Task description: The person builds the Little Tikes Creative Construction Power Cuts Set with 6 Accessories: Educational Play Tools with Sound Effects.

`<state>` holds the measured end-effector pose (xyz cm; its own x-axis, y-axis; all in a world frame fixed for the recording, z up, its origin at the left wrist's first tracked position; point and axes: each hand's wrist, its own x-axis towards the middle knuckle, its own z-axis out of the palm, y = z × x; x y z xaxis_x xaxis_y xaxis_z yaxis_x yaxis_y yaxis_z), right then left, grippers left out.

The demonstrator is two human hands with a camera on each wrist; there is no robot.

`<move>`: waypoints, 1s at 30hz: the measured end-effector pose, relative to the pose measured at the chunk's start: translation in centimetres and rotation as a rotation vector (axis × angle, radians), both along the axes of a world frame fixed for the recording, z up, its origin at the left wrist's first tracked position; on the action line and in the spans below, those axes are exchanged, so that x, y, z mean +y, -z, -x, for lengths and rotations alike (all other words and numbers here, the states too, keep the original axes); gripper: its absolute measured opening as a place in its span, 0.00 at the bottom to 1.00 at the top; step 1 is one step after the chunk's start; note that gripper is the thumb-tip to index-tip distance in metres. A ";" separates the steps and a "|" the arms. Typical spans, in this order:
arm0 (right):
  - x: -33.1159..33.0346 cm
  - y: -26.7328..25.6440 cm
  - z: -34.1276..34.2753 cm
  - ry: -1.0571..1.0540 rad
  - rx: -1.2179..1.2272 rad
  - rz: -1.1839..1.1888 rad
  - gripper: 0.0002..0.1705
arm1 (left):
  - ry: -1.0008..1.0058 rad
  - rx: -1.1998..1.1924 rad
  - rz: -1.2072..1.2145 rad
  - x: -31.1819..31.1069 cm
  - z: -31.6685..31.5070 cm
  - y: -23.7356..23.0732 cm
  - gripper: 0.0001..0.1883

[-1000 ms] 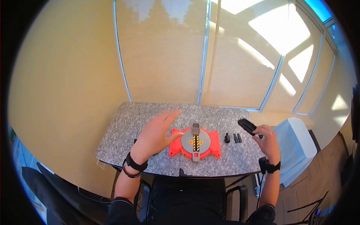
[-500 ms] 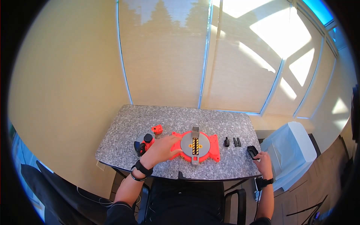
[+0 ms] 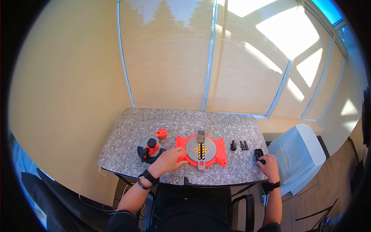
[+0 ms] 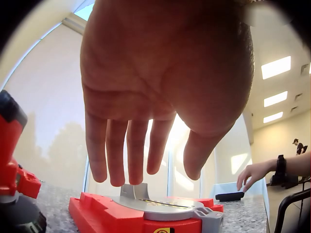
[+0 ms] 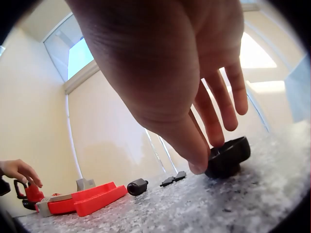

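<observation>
A red base [image 3: 220,151] with a round grey plate and a yellow-and-black striped slot lies mid-table. Over its left end hovers my left hand [image 3: 169,160], fingers fairly straight; the left wrist view shows a gap between the fingertips and the base. Near the table's right edge, my right hand [image 3: 269,168] pinches the near end of a black, hollow tray-like piece [image 5: 233,155] between thumb and forefinger. That piece rests on the tabletop, its other fingers held off it. Left of the base stands a red-and-black toy-like tool [image 3: 152,146], partly behind the left hand.
A small red block [image 3: 161,133] sits behind the tool. Between the base and the black piece lie a short black cylindrical part [image 3: 233,145] and two thin black strips [image 3: 244,145]. A chair-like object under a pale blue cover [image 3: 299,154] stands off the table's right edge.
My right hand has brought the black tray-like piece down onto the table's right side. My left hand has dropped lower, uncovering the red-and-black tool and the small red block.
</observation>
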<state>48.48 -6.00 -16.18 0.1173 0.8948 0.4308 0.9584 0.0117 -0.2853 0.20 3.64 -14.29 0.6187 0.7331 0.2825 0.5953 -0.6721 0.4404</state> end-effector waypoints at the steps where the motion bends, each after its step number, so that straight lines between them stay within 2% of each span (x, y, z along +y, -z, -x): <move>1: 0.4 -0.5 0.7 -0.016 0.008 0.001 0.14 | 0.001 0.004 -0.001 0.2 -0.1 0.2 0.27; 6: 3.8 -0.2 4.0 -0.131 0.034 0.041 0.18 | -0.025 0.043 -0.069 1.3 -0.3 1.9 0.31; 8: 5.0 -0.1 5.5 -0.162 0.037 0.068 0.21 | -0.053 0.062 -0.037 1.7 -0.5 2.1 0.36; 14: 8.9 0.7 8.8 -0.309 0.017 -0.040 0.27 | -0.064 0.103 -0.043 3.7 -0.7 3.6 0.45; 15: 9.1 0.3 9.5 -0.310 0.017 -0.039 0.27 | -0.064 0.103 -0.041 4.1 -0.7 4.0 0.45; 17: 9.1 -0.7 11.1 -0.398 0.164 0.137 0.31 | -0.058 0.106 -0.020 4.3 -0.8 4.2 0.47; 18: 9.1 -0.4 11.7 -0.398 0.165 0.140 0.31 | -0.059 0.107 -0.017 4.3 -0.7 4.4 0.47; 20: 9.2 -0.2 12.9 -0.472 0.100 0.180 0.39 | -0.064 0.132 0.018 4.3 -0.9 3.8 0.47; 23: 8.9 -1.1 14.8 -0.515 0.122 0.259 0.45 | -0.054 0.134 0.002 4.5 -1.1 4.2 0.47; 30: 9.7 2.3 16.0 -0.536 -0.003 0.232 0.46 | -0.043 0.128 0.030 4.4 -1.7 4.5 0.43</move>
<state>32.53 3.66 -18.45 -0.3789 0.8998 0.2164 0.8366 0.4330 -0.3357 1.95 8.07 -18.79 0.6163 0.7665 0.1808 0.6758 -0.6326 0.3784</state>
